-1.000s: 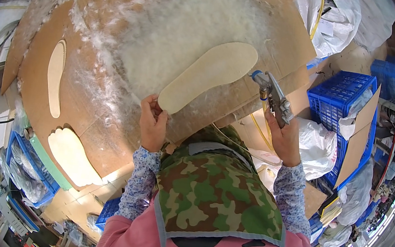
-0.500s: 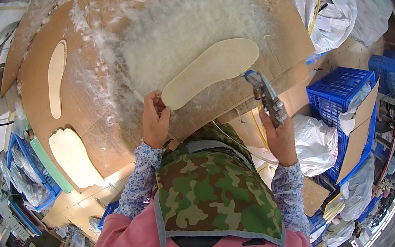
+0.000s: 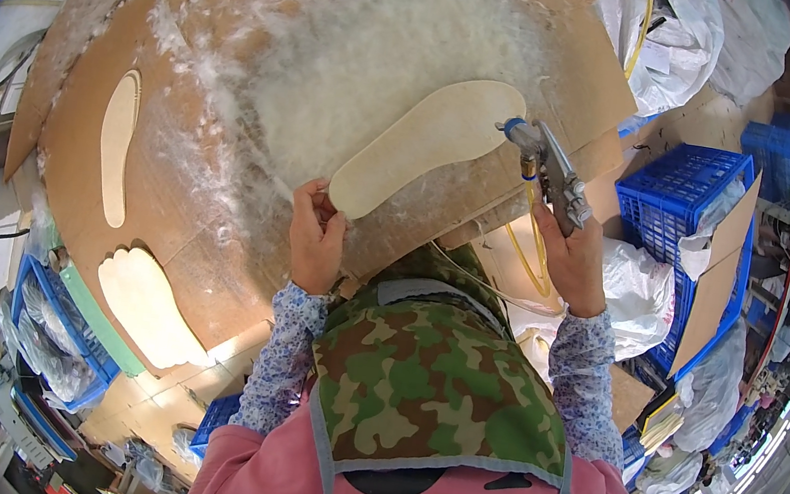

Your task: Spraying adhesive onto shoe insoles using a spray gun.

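Observation:
My left hand (image 3: 318, 236) pinches the heel end of a cream insole (image 3: 419, 144) between thumb and fingers. That insole slants up to the right over cardboard (image 3: 197, 290) thick with pale spray residue. My right hand (image 3: 570, 262) is wrapped round a metal spray gun (image 3: 555, 174) with a blue-ringed nozzle, and a yellow hose hangs from it. The nozzle points left, close to the insole's wide toe end. I cannot tell whether spray is coming out. To the left, a narrow stack of insoles (image 3: 116, 147) and a wider stack of cream insoles (image 3: 144, 308) lie on the cardboard.
Blue plastic crates (image 3: 680, 196) stand at the right, with a white plastic bag (image 3: 635, 296) beside them. More white bags (image 3: 661, 42) sit at the far right. A blue crate (image 3: 64, 342) holding clear plastic is at the lower left. The yellow hose (image 3: 525, 255) loops near my right wrist.
The spray gun in my right hand has moved slightly right and up, still by the toe end. The insole stays pinched in my left hand, shifted only slightly in view.

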A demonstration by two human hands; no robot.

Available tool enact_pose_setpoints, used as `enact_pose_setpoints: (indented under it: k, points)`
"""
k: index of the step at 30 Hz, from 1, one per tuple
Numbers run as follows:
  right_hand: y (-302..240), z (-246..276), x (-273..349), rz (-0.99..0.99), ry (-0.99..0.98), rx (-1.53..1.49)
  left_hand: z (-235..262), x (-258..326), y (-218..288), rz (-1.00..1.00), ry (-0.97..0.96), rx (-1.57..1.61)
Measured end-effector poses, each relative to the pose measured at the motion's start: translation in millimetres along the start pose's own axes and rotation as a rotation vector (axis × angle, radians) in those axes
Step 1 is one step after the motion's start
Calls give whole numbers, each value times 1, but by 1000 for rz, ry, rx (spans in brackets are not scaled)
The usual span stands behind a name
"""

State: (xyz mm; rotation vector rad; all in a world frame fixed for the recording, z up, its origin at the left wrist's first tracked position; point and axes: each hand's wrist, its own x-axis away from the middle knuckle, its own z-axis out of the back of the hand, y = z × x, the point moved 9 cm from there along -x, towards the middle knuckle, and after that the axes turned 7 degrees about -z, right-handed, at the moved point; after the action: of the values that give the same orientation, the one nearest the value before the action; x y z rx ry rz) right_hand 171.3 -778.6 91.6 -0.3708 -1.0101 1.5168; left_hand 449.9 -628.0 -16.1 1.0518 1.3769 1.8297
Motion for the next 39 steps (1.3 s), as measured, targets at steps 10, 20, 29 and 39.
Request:
enact_pose_setpoints:
  k: [10,20,29,39]
  points:
    - [-21,-24,9,32,-133,27,-1,1,-5,-2,-1,28]
    - [-15,-38,38,30,-316,31,-3,-6,3,-79,105,20]
    - [-11,-23,34,-86,-269,-254,94,48,60,-127,315,492]
    - [-54,-100,23,-29,-486,-142,285,249,-24,-226,1102,320]
